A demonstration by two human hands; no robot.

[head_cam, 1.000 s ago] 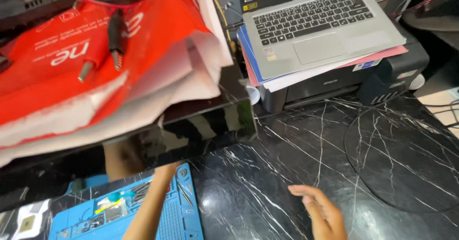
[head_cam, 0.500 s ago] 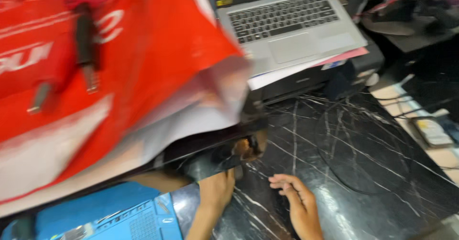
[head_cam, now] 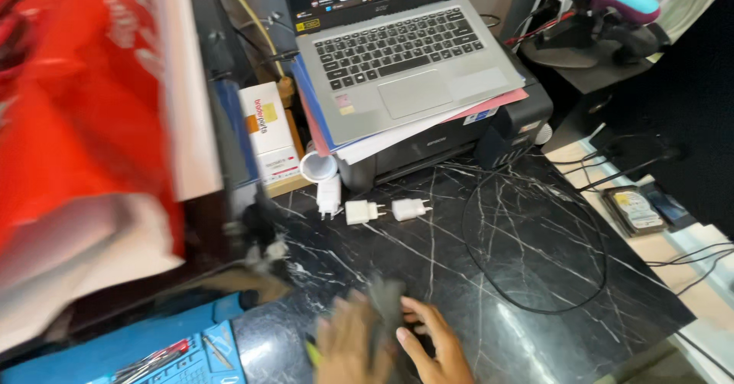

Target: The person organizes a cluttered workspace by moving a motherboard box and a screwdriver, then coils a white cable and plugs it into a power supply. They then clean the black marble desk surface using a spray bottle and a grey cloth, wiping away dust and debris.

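Both hands, left [head_cam: 345, 346] and right [head_cam: 432, 349], were on the black surface [head_cam: 505, 254], touching a blurry dark thing [head_cam: 386, 307] between them. I could not tell their grip. 3 white chargers [head_cam: 365, 210] lay beyond them.

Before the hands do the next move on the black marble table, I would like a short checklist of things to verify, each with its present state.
1. Right hand sharp enough to read its grip: not ok, blurred; fingers rest at a dark object.
2. Left hand grip readable: cannot tell, heavy motion blur.
3. What the dark object is: cannot tell.
4. Three white chargers apart from the hands: ok, they lie near the printer.
5. Black cable loop apart from the hands: ok, it lies to the right.
6. Laptop rests flat on the papers: ok.
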